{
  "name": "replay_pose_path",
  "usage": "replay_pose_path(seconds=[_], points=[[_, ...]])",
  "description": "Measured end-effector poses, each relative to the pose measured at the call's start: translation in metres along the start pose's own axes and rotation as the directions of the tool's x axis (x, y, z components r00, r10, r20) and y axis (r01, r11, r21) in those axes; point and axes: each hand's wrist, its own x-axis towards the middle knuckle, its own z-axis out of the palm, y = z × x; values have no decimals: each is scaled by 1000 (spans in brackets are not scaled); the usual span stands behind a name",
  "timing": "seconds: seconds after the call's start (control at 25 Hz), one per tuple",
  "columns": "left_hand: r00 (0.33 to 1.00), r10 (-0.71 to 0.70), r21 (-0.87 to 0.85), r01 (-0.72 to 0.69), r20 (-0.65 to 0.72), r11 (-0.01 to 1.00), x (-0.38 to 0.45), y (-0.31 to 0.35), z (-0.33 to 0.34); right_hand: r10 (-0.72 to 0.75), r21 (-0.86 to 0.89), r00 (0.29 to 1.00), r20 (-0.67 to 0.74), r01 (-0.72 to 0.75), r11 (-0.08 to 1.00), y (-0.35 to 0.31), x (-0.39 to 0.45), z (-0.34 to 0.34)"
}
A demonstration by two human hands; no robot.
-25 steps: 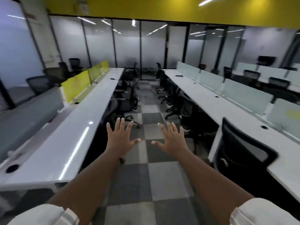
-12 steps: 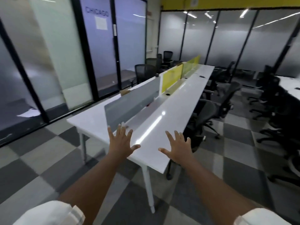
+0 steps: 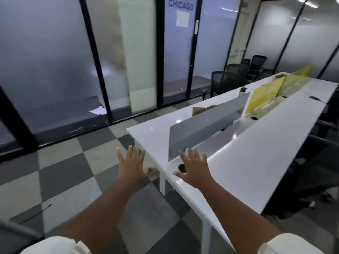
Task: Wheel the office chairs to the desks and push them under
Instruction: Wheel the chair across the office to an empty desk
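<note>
A long white desk (image 3: 256,162) runs from the front right to the back right, split by a grey divider (image 3: 207,129) and yellow dividers (image 3: 264,94). My left hand (image 3: 133,166) is stretched out, fingers spread, over the floor just left of the desk's near corner. My right hand (image 3: 195,169) is spread above the desk's near end and holds nothing. Black mesh office chairs (image 3: 224,81) stand on the desk's far side near the glass wall. Another dark chair (image 3: 315,182) is tucked under the desk's right side, blurred. A grey chair part (image 3: 16,235) shows at the bottom left corner.
Frosted glass partitions with black frames (image 3: 88,52) line the left, one door marked CHICAGO (image 3: 180,5). The floor is grey checkered carpet tiles (image 3: 60,176). A cardboard piece (image 3: 200,110) lies on the desk. A black strip (image 3: 36,213) lies on the floor at the left.
My view has swung left, from the aisle between two desk rows to the end of the left desk and the glass wall. Both hands stay outstretched and spread, holding nothing.
</note>
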Motion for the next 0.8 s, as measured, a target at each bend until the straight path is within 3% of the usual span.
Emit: replay_pose_path(seconds=[0.16, 0.32, 0.52, 0.8], points=[[992, -122, -4, 122, 11, 993, 59, -47, -1, -217, -54, 976, 5, 217, 975, -34, 107, -5], [973, -230, 2, 230, 25, 973, 101, -113, 13, -333, -6, 943, -9, 333, 943, -91, 199, -10], [945, -325, 33, 325, 22, 945, 160, -214, 50, -376, -24, 927, -3, 376, 926, -167, 308, 8], [924, -383, 53, 382, -1, 923, 281, -370, 90, -321, -50, 947, -11, 320, 946, -272, 474, 15]])
